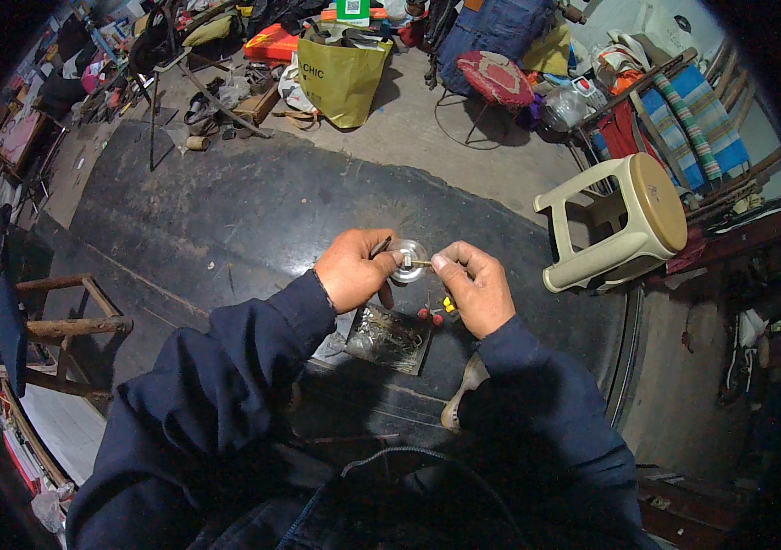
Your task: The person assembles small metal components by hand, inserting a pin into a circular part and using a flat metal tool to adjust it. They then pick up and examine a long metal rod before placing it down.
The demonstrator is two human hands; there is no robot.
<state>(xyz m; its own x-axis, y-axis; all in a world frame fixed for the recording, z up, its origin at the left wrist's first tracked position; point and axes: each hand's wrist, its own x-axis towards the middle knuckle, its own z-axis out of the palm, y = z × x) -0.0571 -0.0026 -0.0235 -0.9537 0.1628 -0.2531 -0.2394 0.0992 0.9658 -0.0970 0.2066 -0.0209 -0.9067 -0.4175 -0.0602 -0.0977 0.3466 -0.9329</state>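
Observation:
My left hand (354,268) is closed on a small round, clear or shiny piece (417,249) with a pale centre. A short dark, thin object (380,247) sticks out between its fingers; its kind is too small to tell. From the other side, my right hand (476,286) pinches a thin brownish rod (421,264), whose tip meets the middle of the round piece. Below both hands lies a shallow dark tray (388,341) of small metal bits. Next to it are small red balls (431,317) and a yellow piece (449,304).
A large black mat (225,220) covers the floor. On the right a cream plastic stool (615,225) lies tipped on its side. A wooden stool frame (78,325) stands at left. Farther off are a yellow bag (344,81) and a red-topped stool (495,78).

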